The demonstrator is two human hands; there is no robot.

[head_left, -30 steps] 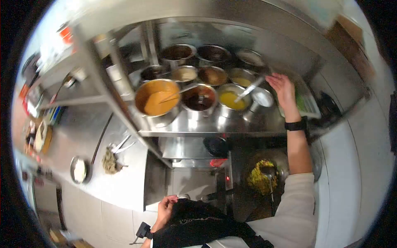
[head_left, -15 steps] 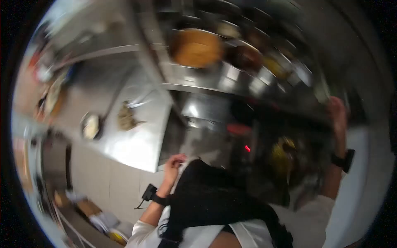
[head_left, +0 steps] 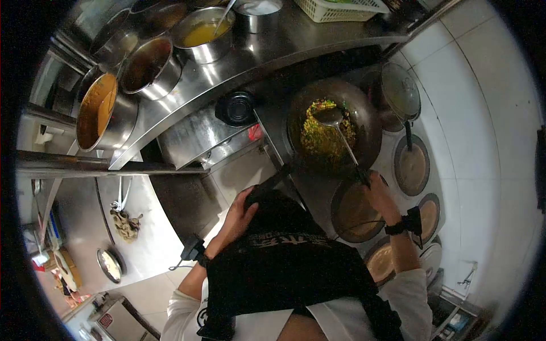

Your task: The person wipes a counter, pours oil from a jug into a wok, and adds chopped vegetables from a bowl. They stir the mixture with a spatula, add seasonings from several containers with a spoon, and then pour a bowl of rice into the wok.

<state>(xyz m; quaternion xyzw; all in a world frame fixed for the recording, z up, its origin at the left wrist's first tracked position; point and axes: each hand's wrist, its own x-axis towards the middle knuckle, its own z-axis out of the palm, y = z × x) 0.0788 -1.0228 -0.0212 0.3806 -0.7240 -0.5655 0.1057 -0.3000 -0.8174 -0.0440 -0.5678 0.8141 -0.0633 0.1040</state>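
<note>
My right hand (head_left: 380, 196) is closed on the black handle of a metal ladle (head_left: 345, 139). The ladle's bowl rests in a dark wok (head_left: 367, 116), over a chopped yellow-and-green food mix (head_left: 318, 139). Beside the black apron (head_left: 296, 261) is my left hand (head_left: 240, 213), at the near end of a dark bar that looks like the wok handle (head_left: 276, 178). Its fingers seem curled round that end, partly hidden by the apron. Thumb and knuckles show.
Steel pots of sauce (head_left: 151, 68) line the raised shelf (head_left: 199, 85). A strainer (head_left: 402, 94) stands beyond the wok. Round covers (head_left: 412, 165) lie on the stove at right. On the left counter (head_left: 151, 256) are a crumpled cloth (head_left: 125, 224) and a small bowl (head_left: 109, 265).
My view has turned right and the wok is now in front of me. My right hand, earlier raised at the far right, now holds the ladle. The left has moved up beside the apron.
</note>
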